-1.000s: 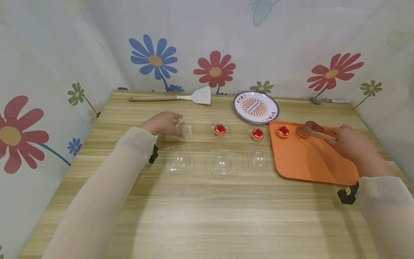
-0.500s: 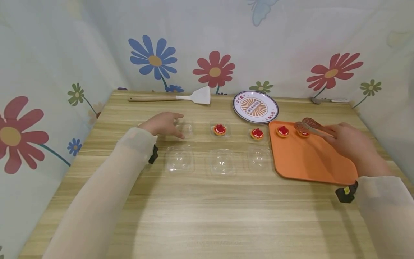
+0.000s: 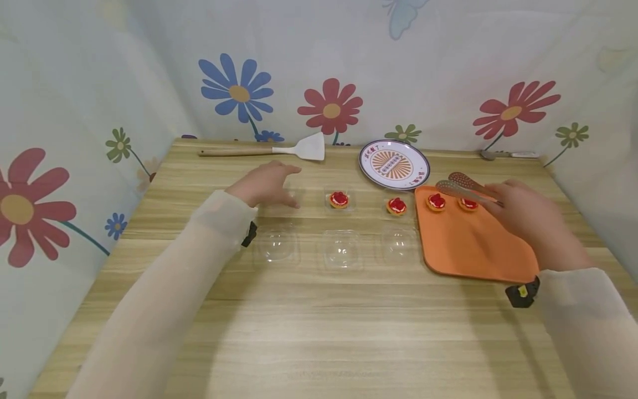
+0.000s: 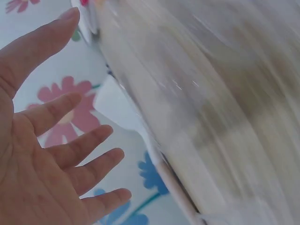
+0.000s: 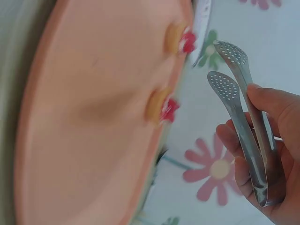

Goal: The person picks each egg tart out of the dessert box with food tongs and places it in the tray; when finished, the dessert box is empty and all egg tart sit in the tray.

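Note:
My right hand [image 3: 530, 221] grips steel tongs [image 5: 248, 140] with perforated ends, raised over the orange tray [image 3: 478, 249]. In the right wrist view, the tong ends stand apart with nothing between them. Two red-topped tarts sit on the tray along its back edge: a left tart [image 3: 436, 201] and a right tart [image 3: 468, 205], both close to the tongs in the head view. My left hand [image 4: 61, 154] has its fingers spread, held over the leftmost clear plastic box [image 3: 294, 197], which it partly hides. A tart [image 3: 339, 200] and another tart [image 3: 396, 206] sit in the other boxes.
In front of the boxes lie three clear domes: left dome [image 3: 277, 247], middle dome [image 3: 341, 250], right dome [image 3: 399, 245]. Along the back are a white spatula [image 3: 310, 147], a patterned plate [image 3: 394, 164] and a metal utensil [image 3: 523, 155]. A flowered curtain [image 3: 423, 72] borders the table.
My right hand has lifted the tongs from the right tart and moved them left and back over the tray. My left hand has shifted slightly right and back.

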A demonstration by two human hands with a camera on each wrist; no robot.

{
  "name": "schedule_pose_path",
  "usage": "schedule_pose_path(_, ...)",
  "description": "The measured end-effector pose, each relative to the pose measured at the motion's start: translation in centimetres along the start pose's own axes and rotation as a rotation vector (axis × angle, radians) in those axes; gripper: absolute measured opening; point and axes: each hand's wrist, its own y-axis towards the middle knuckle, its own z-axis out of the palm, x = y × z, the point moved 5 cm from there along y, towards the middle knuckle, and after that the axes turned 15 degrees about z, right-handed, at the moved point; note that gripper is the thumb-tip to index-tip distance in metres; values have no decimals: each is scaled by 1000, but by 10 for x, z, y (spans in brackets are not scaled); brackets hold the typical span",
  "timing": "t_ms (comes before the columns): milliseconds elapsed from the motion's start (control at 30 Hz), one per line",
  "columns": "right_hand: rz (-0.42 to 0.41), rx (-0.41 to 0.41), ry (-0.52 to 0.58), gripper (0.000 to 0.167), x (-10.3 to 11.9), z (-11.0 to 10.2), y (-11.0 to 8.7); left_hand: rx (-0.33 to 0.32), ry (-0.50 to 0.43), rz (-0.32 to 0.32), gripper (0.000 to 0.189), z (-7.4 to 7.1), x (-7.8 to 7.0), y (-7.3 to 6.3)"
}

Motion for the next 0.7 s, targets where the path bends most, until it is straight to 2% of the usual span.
schedule_pose_path(100,-26,-24,12,55,17,-5,-3,9,24,19,87,-1,-14,7)
schedule_pose_path(267,-53,-28,27,54,48,-10,-5,9,-11,55,86,5,-29,20)
schedule_pose_path(533,-168,-71,56,45,100,-7,-7,-6,-64,76,84,18,-39,43)
schedule_pose_path(700,-245,-87,63,44,128,-1,-10,9,-48,84,84,25,-45,53)
